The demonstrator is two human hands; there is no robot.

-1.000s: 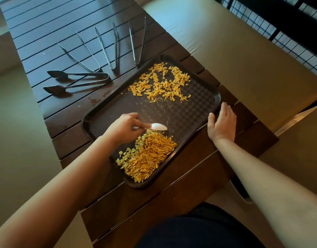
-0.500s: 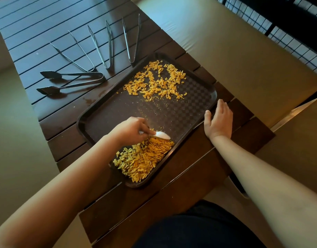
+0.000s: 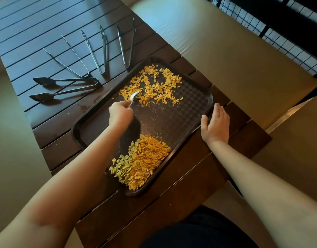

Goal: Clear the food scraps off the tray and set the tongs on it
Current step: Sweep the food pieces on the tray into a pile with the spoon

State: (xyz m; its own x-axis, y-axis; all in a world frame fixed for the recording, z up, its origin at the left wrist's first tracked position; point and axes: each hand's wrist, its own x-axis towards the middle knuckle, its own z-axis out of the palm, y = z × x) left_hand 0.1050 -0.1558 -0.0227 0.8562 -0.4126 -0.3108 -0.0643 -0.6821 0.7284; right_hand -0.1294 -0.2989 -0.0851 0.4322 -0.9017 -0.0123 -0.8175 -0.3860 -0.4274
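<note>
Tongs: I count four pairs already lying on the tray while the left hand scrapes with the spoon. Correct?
Not quite. The head view shows the four tongs on the table, beside the tray. The left hand does hold the spoon.

Tray (image 3: 199,97): dark, lying on a slatted table (image 3: 46,42).
Left hand (image 3: 120,114): grips a white spoon (image 3: 133,96), its tip in the far scraps (image 3: 154,86).
Near pile (image 3: 141,161): heaped at the tray's near corner.
Right hand (image 3: 216,126): flat against the tray's right rim, probably touching.
Tongs (image 3: 93,54): four pairs beside the tray.
</note>
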